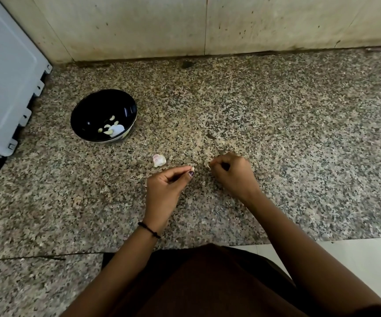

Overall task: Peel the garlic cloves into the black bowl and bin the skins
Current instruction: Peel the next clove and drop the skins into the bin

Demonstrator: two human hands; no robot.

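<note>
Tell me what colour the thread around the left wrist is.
Black. The thread shows best in the head view, the only one.

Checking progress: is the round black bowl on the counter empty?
No, several pale peeled garlic cloves lie inside the round black bowl.

My left hand (165, 187) reaches forward from a bare forearm. Its thumb and forefinger pinch a small pale garlic clove (192, 168) at their tips, and the other fingers curl under. My right hand (234, 173) sits near it, knuckles up and fingers curled, pinching a thin pale scrap of garlic skin (209, 165).
</note>
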